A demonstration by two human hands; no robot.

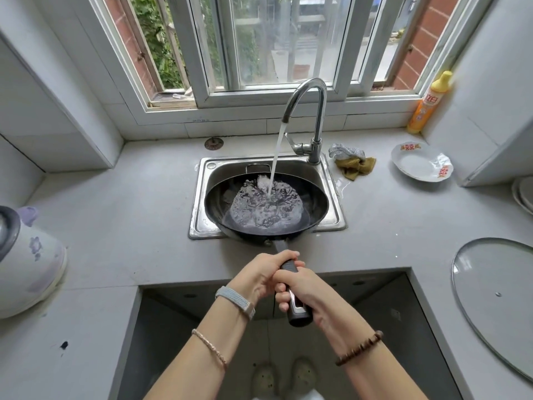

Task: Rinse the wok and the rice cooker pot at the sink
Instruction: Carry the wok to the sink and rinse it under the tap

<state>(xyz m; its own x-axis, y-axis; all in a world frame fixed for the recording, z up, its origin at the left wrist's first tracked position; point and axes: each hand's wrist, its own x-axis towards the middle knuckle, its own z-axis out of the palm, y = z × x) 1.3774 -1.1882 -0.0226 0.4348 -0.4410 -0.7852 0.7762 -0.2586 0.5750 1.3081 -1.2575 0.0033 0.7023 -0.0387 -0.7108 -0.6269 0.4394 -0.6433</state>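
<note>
Black wok (pixel 315 204), across sink (pixel 202 217), under running tap (pixel 318 111); water pooled inside. Handle (pixel 299 314): clasped by left grip (pixel 259 274) forward, right grip (pixel 307 293) behind.

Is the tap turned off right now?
No, water streams from the tap into the wok, pooling and splashing in its bottom.
</note>
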